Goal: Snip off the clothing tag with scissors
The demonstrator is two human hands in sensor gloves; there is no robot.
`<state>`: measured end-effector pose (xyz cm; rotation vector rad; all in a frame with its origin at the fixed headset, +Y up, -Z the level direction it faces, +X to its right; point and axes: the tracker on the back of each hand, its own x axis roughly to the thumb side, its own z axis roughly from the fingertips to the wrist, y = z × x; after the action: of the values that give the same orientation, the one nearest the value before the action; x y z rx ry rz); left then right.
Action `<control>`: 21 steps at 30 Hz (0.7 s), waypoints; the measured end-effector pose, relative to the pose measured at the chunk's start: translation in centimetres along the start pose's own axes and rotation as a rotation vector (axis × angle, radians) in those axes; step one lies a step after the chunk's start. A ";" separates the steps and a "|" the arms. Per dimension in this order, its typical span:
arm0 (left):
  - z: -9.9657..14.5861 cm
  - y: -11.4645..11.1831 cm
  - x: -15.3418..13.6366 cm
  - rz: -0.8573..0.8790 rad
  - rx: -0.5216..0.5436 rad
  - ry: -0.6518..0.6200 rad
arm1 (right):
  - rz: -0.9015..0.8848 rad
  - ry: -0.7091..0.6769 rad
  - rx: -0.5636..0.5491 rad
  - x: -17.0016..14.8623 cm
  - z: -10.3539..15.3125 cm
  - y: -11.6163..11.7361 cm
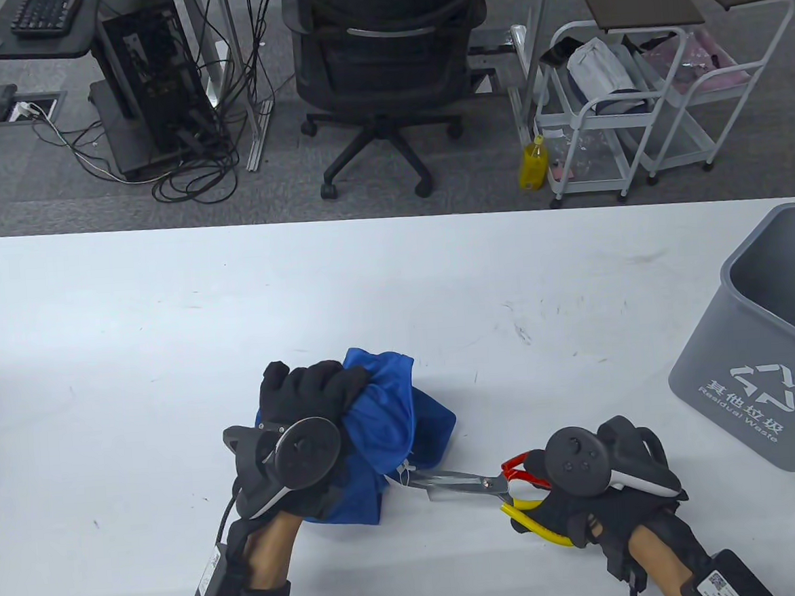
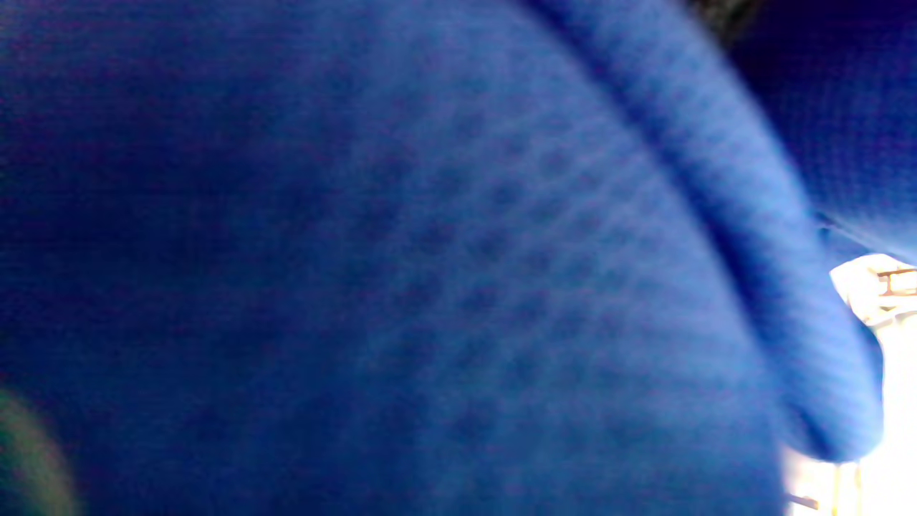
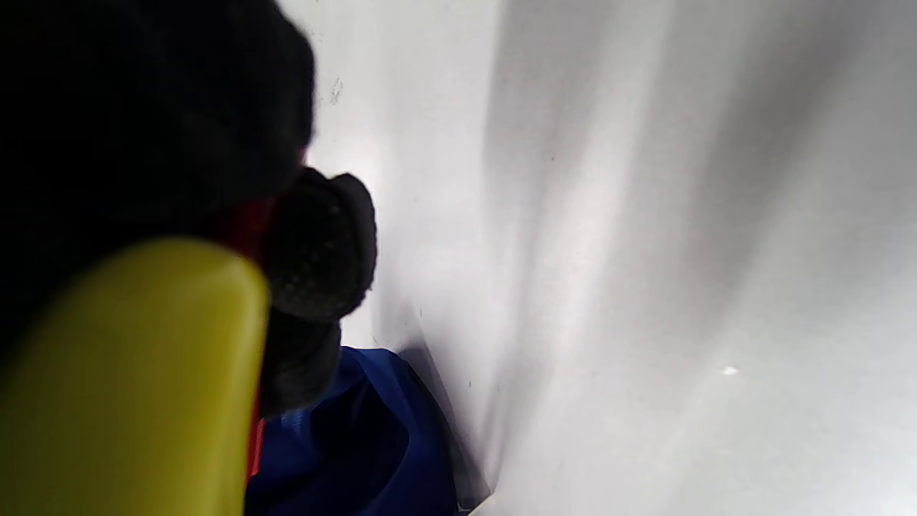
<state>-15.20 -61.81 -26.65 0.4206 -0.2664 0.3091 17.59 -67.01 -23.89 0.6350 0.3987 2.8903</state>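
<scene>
A bunched blue garment (image 1: 393, 427) lies on the white table (image 1: 168, 327). My left hand (image 1: 310, 413) grips it from above and holds it bunched. A small white tag (image 1: 402, 474) on a thin string hangs at its lower right edge. My right hand (image 1: 575, 496) holds scissors (image 1: 465, 480) by a red and a yellow handle loop, blades pointing left at the tag. The blade tips reach the tag. The left wrist view is filled with blue cloth (image 2: 430, 272). The right wrist view shows the yellow handle (image 3: 129, 380), a gloved finger (image 3: 322, 244) and the garment (image 3: 358, 444).
A grey waste bin (image 1: 768, 340) stands on the table at the right edge. Beyond the table's far edge are an office chair (image 1: 381, 68), a computer tower (image 1: 151, 77) with cables and white wire carts (image 1: 629, 105).
</scene>
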 end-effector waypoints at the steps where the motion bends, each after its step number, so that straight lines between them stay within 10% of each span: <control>1: 0.0 0.0 0.0 0.000 0.000 0.001 | 0.003 0.000 0.006 0.0 0.0 0.1; 21: 0.0 0.0 0.0 -0.003 -0.003 -0.004 | 0.077 -0.002 0.023 1.1 -0.6 0.9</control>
<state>-15.21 -61.84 -26.66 0.4187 -0.2701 0.3051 16.24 -67.73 -23.71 0.6717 0.4162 2.9617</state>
